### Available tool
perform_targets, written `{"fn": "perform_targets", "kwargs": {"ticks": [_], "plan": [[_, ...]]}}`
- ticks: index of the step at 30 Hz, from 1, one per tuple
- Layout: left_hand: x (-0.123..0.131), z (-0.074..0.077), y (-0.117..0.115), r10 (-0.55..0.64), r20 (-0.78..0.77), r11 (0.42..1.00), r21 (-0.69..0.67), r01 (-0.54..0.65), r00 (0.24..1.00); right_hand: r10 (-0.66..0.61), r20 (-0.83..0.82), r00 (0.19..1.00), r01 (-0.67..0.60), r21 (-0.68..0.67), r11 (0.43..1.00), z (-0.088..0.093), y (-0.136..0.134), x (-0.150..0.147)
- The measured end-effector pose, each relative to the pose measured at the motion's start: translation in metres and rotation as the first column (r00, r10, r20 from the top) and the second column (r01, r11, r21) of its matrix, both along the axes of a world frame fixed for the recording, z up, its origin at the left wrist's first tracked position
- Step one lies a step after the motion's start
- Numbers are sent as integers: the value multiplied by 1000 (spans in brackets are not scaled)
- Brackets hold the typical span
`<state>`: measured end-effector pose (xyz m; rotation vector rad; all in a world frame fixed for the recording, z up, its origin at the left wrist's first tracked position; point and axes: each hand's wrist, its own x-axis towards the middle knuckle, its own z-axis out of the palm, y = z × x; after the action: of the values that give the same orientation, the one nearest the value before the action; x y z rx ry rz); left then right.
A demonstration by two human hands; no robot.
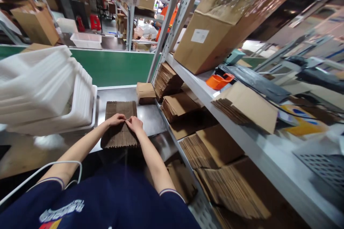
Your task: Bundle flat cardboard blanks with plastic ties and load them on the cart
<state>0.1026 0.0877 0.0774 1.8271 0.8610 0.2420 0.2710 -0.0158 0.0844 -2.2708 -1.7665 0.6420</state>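
A stack of flat brown cardboard pieces lies on the steel table in front of me. My left hand and my right hand rest side by side on top of the stack's middle. Their fingertips meet in a pinch at one point between them. What they pinch is too small to make out. A small folded cardboard box sits just beyond the stack, near the rack's upright post.
White plastic trays are stacked on the left. A metal rack on the right holds piles of flattened cartons, a large carton, an orange tape dispenser and dark bags. A green conveyor belt runs behind the table.
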Motion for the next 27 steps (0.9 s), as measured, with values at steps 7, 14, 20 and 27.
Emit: {"fn": "perform_targets", "kwargs": {"ticks": [7,14,20,27], "plan": [[17,2,-15,165,-47,985,57,-162,985,38,117,992,-36,-19,999,16,-3,6],[46,-3,-5,336,-143,941,9,-338,931,108,255,961,-134,85,987,-16,17,30],[50,-14,4,320,-168,943,-33,-330,932,95,265,960,-109,37,993,-43,26,39],[36,-12,9,120,-162,992,-24,-126,979,203,286,936,-156,-178,972,-1,24,17]]}}
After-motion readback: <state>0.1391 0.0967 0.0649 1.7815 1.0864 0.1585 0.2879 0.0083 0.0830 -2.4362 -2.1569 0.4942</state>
